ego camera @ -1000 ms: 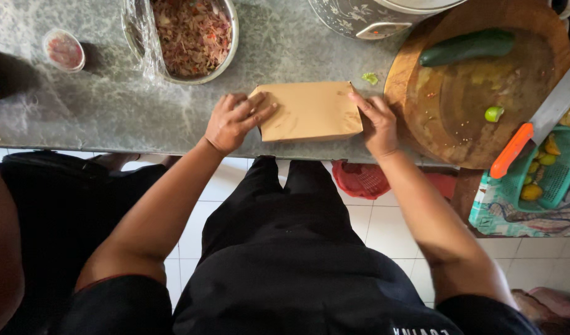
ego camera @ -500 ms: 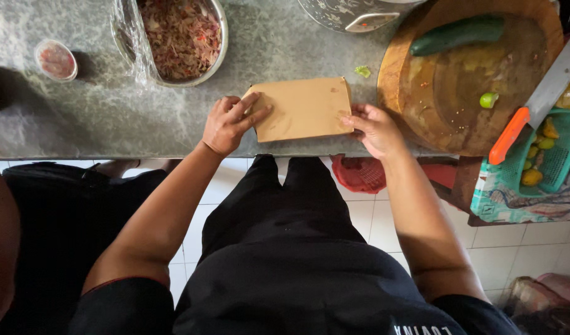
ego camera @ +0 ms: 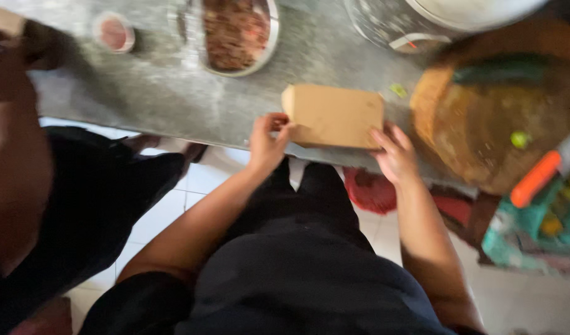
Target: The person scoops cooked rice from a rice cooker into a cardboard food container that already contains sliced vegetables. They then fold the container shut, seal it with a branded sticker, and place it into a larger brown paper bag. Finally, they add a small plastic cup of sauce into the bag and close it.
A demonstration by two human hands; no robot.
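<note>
A brown paper packet point(ego camera: 336, 115), folded flat, lies at the near edge of the grey stone counter point(ego camera: 167, 93). My left hand point(ego camera: 266, 144) pinches its near left corner. My right hand point(ego camera: 393, 154) rests with spread fingers on its near right corner. The frame is blurred, so I cannot see how firmly each hand grips.
A metal bowl of reddish-brown minced food point(ego camera: 235, 31) and a small pink-lidded cup point(ego camera: 113, 32) stand further back. A round wooden board point(ego camera: 502, 118) with a cucumber point(ego camera: 502, 71) sits right. An orange-handled knife point(ego camera: 536, 178) lies by a teal tray point(ego camera: 539, 229). Another person in black point(ego camera: 61, 205) stands at left.
The view has swung to the right and blurred. Both hands slid back from the packet's sides to its near corners, the left now pinching the corner.
</note>
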